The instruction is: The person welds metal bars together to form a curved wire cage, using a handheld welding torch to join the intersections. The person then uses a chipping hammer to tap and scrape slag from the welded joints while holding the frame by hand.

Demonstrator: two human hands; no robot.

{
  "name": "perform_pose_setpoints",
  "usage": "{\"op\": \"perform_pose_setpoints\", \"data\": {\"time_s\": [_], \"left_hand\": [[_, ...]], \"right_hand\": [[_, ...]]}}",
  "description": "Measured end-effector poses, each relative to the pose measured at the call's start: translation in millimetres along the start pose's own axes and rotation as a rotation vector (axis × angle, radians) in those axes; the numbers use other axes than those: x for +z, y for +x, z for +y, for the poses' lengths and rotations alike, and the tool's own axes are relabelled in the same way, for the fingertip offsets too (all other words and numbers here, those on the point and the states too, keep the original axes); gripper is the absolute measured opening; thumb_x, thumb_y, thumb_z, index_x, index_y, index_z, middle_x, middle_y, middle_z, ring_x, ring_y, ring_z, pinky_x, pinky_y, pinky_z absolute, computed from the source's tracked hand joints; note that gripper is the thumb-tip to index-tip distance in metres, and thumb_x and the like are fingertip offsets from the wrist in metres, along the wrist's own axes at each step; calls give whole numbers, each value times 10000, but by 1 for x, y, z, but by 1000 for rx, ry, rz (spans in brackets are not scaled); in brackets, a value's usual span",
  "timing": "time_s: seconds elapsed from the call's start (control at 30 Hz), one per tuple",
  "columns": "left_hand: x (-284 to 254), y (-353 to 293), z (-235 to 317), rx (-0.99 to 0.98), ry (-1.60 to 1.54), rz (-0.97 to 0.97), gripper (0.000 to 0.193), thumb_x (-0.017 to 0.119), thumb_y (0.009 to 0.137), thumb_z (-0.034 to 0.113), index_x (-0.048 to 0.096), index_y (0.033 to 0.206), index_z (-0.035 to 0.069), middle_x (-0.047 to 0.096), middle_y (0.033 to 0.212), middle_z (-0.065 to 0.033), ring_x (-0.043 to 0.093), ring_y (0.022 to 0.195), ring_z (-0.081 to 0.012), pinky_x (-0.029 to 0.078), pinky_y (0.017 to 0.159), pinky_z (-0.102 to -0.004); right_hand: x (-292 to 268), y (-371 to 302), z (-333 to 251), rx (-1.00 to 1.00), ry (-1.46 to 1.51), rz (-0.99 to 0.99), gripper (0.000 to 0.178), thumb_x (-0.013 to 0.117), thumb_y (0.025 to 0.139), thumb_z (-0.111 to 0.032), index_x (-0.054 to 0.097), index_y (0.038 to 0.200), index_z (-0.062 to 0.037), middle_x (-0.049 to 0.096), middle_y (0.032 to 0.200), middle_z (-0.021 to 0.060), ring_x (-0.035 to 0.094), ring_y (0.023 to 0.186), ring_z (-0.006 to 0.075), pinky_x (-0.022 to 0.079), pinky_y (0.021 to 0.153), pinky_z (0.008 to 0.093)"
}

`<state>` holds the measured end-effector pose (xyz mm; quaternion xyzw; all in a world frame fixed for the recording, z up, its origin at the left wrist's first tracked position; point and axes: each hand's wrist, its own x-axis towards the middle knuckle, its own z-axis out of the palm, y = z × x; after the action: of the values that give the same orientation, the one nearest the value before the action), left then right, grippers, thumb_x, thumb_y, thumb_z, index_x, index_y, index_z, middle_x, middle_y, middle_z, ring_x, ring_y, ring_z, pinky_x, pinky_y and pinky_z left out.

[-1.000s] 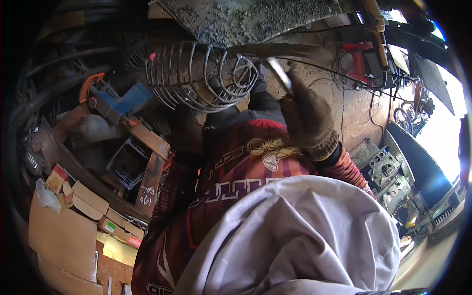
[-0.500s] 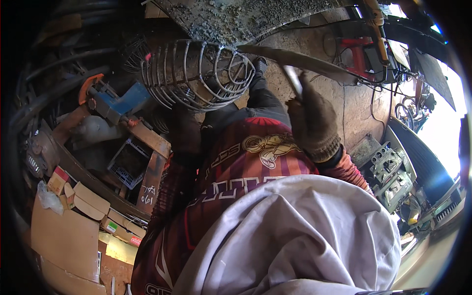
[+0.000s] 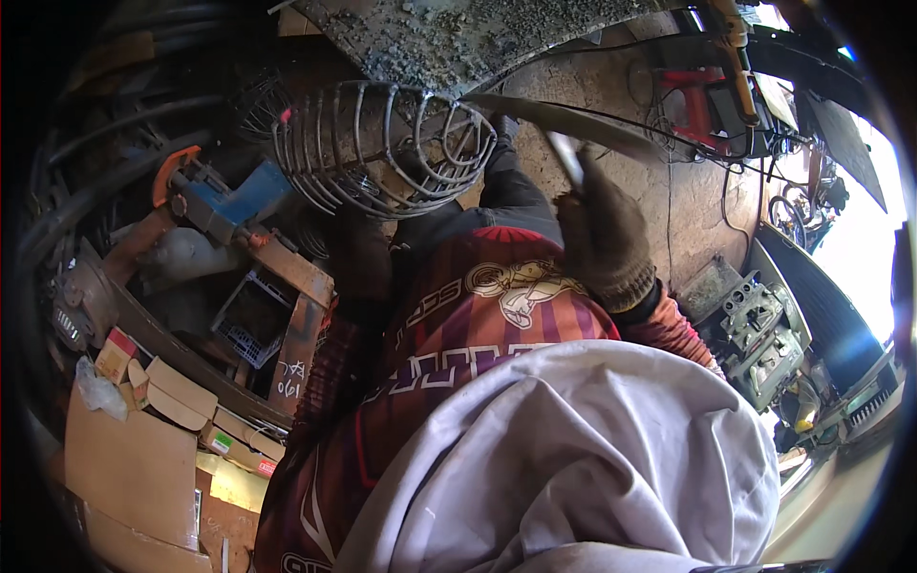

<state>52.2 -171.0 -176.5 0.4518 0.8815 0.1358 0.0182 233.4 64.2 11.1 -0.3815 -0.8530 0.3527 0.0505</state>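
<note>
A rounded cage of bent metal rods [image 3: 368, 196] lies tilted on its side below the grit-covered metal top. My left hand [image 3: 358, 256], in a dark glove, is closed on the cage's lower rim; deep shadow hides most of its fingers. My right hand [image 3: 604, 224], in a brown knitted glove, is wrapped round the bright metal handle of a chipping hammer [image 3: 583, 127]. The hammer's long, narrow dark head reaches left, its pointed tip at the cage's upper right rim. Motion blurs the head's right end.
Slag-like grit covers the metal tabletop [image 3: 430, 43] ahead. At left stand a blue and orange clamp-like fixture [image 3: 239, 196], a plastic crate [image 3: 253, 320] and cardboard boxes [image 3: 129, 458]. Cables run over the floor by a red machine [image 3: 695, 110]. An engine part [image 3: 759, 329] sits at right.
The hammer's head has shifted slightly and its right end is more blurred. My right hand has moved slightly down and left. The cage and my left hand have hardly moved.
</note>
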Motion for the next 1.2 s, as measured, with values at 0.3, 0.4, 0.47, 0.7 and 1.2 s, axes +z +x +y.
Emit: {"op": "perform_pose_setpoints", "data": {"time_s": [0.3, 0.4, 0.47, 0.7, 1.2], "left_hand": [[-4, 3, 2, 14, -11, -9, 455, 609, 898, 196, 511, 1281, -28, 543, 1279, -218, 510, 1205, -382, 378, 1063, -499], [-5, 2, 2, 17, -6, -11, 458, 608, 900, 200, 509, 1286, -26, 541, 1282, -217, 509, 1206, -380, 377, 1065, -499], [-4, 3, 3, 16, -12, -11, 460, 607, 901, 203, 507, 1288, -24, 540, 1284, -216, 509, 1208, -378, 376, 1066, -499], [-2, 4, 3, 24, -15, -11, 467, 603, 906, 214, 502, 1298, -19, 536, 1291, -214, 507, 1211, -372, 373, 1069, -499], [-10, 27, 8, -114, -561, -105, 513, 593, 916, 268, 475, 1340, 4, 516, 1327, -202, 495, 1231, -352, 361, 1083, -501]], "right_hand": [[5, 4, 8, -56, 12, -9, 530, 598, 887, -106, 444, 1379, 17, 636, 862, 198, 652, 729, 334, 511, 648, 394], [4, 3, 4, -51, 46, 1, 506, 584, 902, -108, 449, 1372, 25, 634, 855, 174, 647, 733, 317, 512, 653, 386], [10, 7, 14, -168, -23, 8, 483, 562, 924, -114, 450, 1369, 35, 618, 829, 138, 633, 706, 269, 509, 646, 361], [1, 5, 0, -34, 133, -12, 484, 574, 905, -69, 450, 1358, 47, 662, 915, 183, 669, 762, 329, 522, 664, 387], [22, 0, 42, 295, 681, 297, 425, 528, 981, -167, 464, 1370, -9, 598, 783, -3, 526, 605, 48, 440, 510, 206]]}}
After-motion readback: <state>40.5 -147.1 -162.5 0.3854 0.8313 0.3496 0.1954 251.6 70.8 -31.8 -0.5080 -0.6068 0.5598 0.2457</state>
